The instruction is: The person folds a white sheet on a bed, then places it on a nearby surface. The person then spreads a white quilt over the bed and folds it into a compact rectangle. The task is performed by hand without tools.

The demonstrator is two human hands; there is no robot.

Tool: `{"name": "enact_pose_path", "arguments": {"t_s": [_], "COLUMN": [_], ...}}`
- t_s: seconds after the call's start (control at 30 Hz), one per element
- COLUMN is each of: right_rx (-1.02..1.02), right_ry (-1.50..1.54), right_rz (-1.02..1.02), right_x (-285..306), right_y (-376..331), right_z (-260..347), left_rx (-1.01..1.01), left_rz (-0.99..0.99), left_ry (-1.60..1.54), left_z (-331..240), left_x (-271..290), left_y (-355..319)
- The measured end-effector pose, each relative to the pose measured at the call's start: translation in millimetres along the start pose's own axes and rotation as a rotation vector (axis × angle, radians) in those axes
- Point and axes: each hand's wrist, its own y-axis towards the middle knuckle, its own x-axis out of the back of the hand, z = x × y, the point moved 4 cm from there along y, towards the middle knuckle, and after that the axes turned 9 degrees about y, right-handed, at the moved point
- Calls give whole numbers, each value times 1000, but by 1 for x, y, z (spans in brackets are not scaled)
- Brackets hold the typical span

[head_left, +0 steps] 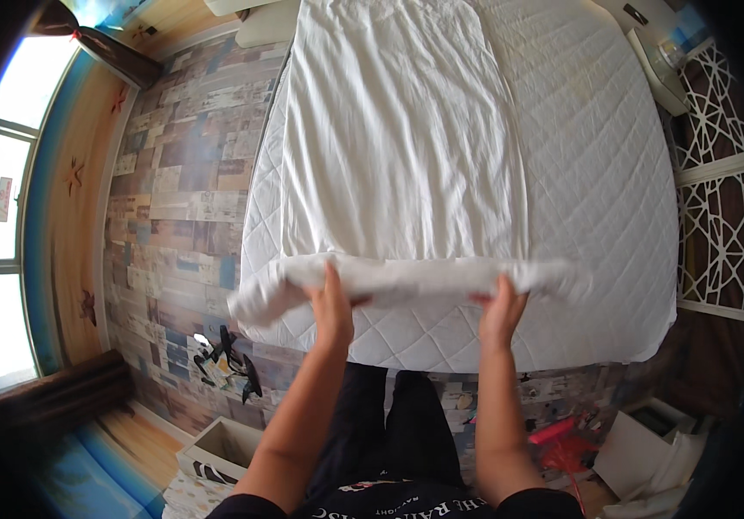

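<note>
A long roll of white fabric (415, 277) lies crosswise over the near part of the bed, its ends slightly blurred. My left hand (331, 304) grips it left of the middle, thumb on top and fingers curled underneath. Farther right, my right hand (502, 309) holds the same roll in a similar way. Beyond the roll a creased white sheet (398, 130) stretches to the far end of the bed; whether the two are one piece I cannot tell. Beneath them is a white quilted mattress (601, 182), bare along its right side.
Patterned plank flooring (190, 173) runs along the bed's left side. A black object (238, 363) lies there near the bed corner. Behind me stand an open white box (225, 445) and a red item (562, 437). White lattice panels (718, 233) line the right.
</note>
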Motion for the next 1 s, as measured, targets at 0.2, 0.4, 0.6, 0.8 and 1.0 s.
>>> {"name": "enact_pose_path", "arguments": {"t_s": [0.2,0.4,0.6,0.8,1.0], "right_rx": [77,-493,-576,-480,-780], "right_ry": [-141,-383,45,140,124], "right_rz": [447,326,16,-157,61], "right_x": [-76,-9,36,34,32], "right_y": [86,39,58,95,75], "right_z": [-39,-141,-184,-166,-197], "left_rx": [-324,424,354,346,282], "left_rz": [150,137,124,-95,-667], "left_ry": [142,135,-108,-235,-88], "left_z": [-40,102,130,106,85], "left_x": [-62,-3,8,4,47], "left_y": [72,84,133,151,157]}}
